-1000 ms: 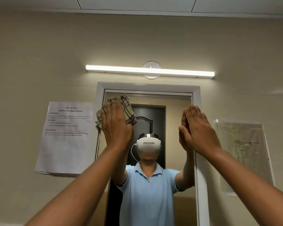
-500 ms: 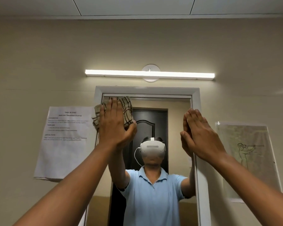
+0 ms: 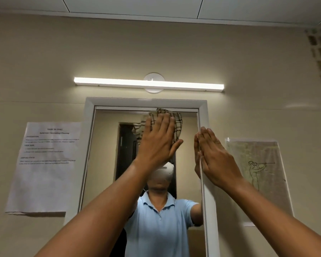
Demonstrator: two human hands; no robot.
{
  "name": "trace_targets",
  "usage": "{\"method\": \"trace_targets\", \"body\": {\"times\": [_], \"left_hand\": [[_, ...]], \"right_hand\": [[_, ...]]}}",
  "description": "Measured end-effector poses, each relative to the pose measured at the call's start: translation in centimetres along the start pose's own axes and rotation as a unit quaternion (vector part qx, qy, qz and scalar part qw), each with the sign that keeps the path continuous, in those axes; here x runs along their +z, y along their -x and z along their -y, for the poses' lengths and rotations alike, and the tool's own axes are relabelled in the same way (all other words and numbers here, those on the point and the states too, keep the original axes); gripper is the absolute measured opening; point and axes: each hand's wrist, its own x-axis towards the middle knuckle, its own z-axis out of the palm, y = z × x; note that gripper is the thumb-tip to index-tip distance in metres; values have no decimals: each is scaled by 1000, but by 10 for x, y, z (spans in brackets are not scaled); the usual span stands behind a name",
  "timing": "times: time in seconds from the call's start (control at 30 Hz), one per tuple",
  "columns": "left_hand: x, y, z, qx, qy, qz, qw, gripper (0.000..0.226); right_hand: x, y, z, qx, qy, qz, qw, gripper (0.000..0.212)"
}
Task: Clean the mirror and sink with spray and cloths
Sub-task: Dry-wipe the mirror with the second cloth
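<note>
A: Where's the cloth (image 3: 171,125)?
B: On the mirror (image 3: 104,164) at 12 o'clock, under the left hand (image 3: 157,143).
A: Right hand (image 3: 216,162)?
B: On the mirror frame (image 3: 209,201) at 3 o'clock.
A: Surroundings?
B: Light bar (image 3: 148,84) above the mirror, notice sheet (image 3: 44,167) at its 9 o'clock, drawing (image 3: 259,179) at 3.

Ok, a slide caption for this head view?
Left hand presses checked cloth flat on mirror; right hand braces its white frame.

The left hand (image 3: 157,140) has slid the cloth (image 3: 174,125) rightward across the mirror (image 3: 104,164).
</note>
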Motion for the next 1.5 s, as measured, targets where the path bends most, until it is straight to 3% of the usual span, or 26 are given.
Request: {"method": "trace_targets", "body": {"times": [0.27, 0.43, 0.77, 1.0, 1.23, 1.5], "left_hand": [[1, -25, -54, 75, 24, -11, 997, 68], [2, -29, -37, 110, 4, -7, 994, 66], [-13, 11, 67, 17, -7, -6, 1000, 65], [-17, 50, 131, -89, 21, -33, 995, 66], [-12, 69, 116, -125, 24, -44, 991, 64], [4, 143, 75, -47, -12, -35, 998, 65]], "right_hand": [[-3, 13, -9, 1, -17, -3, 1000, 57], [0, 15, -10, -3, -15, -6, 1000, 62], [10, 17, -5, 34, -43, -6, 998, 82], [10, 16, 3, 52, -41, -13, 998, 72], [8, 21, 11, 66, -42, -17, 997, 75], [10, 35, 14, 63, -43, 3, 997, 75]]}}
